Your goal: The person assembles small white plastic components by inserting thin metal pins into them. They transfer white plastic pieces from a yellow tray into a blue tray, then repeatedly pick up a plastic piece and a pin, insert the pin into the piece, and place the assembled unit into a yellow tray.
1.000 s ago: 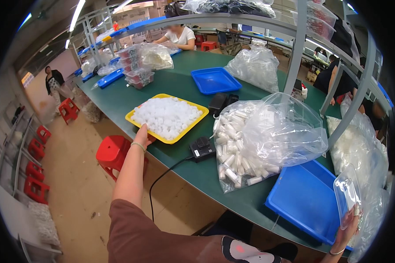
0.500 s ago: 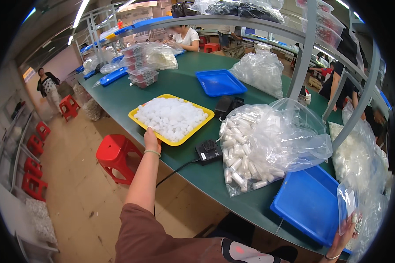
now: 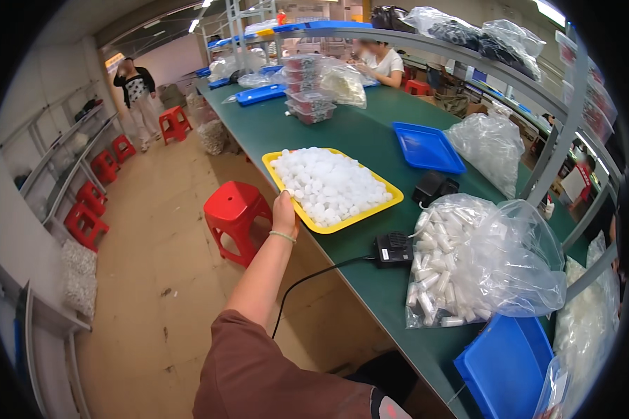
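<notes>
My left hand (image 3: 285, 213) grips the near left edge of a yellow tray (image 3: 342, 225), thumb at its rim. The tray rests on the green table, heaped with small white translucent pieces (image 3: 328, 183). My right hand is out of view. At the lower right, part of a clear plastic container (image 3: 553, 388) shows beside a blue tray (image 3: 500, 366). A clear bag of white cylindrical pieces (image 3: 440, 276) lies between the two trays.
A black power adapter (image 3: 393, 249) with a cable sits at the table edge, near a red stool (image 3: 234, 209). Farther back are another blue tray (image 3: 428, 146) and stacked clear boxes (image 3: 309, 105). A grey shelf frame (image 3: 553, 146) rises at right. Two people are in the background.
The view has swung left, so the table's things appear farther right. My right hand has left the picture. My left hand still holds the yellow tray, which looks unmoved on the table.
</notes>
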A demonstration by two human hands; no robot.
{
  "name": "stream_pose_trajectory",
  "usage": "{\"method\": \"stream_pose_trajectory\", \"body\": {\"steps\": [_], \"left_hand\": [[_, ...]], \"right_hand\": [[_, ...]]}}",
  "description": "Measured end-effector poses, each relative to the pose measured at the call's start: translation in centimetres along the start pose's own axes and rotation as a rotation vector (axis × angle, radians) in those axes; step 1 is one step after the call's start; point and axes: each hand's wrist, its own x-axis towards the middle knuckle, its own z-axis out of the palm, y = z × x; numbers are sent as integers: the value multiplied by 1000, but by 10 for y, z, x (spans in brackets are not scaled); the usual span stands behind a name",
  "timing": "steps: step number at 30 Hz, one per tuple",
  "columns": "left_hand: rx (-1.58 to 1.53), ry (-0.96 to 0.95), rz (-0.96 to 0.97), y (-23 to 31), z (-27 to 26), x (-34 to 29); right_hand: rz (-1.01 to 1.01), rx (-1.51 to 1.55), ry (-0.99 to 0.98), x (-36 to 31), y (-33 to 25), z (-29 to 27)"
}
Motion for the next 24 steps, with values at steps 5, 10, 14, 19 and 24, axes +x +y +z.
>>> {"method": "stream_pose_trajectory", "body": {"steps": [5,10,14,19,24], "left_hand": [[-21,-26,13,28,0,-15],[-69,-73,3,49,8,-28],[-152,-187,-56,70,9,-32],[-133,-337,-121,111,37,-56],[-132,-554,-267,132,68,-62]], "right_hand": [[-132,183,-61,-21,-18,54],[-193,252,-115,-27,-21,63],[-160,267,-224,5,8,22],[-120,395,-128,-10,21,19],[-221,402,-225,-38,6,35]]}}
